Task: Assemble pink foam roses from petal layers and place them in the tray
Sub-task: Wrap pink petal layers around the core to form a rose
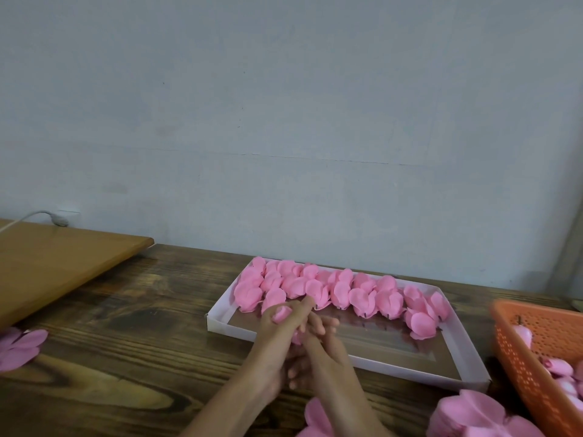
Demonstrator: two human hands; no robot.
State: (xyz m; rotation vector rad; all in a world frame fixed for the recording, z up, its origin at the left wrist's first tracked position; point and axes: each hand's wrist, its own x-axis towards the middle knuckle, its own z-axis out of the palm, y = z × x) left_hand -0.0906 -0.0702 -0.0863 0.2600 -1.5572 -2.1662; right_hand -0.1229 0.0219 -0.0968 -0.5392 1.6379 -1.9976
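The left hand (274, 335) is raised over the near left corner of the tray (410, 370), its fingers (307, 302) curled round a pink rose (281, 313). The right hand (321, 339) lies close against it. A bit of pink shows between the two, but it cannot be told whether the right fingers are clamped on it or only resting there.

The finished roses (315, 288) are packed along the far side of the tray, just beyond the knuckles. The main risk appears to be that lowering this one knocks those neighbours over or out of line. If the grip loosens early, the soft layers could spring apart or slide off centre. The tray looks light, so a push from the wrists might slide it across the counter (126, 342).
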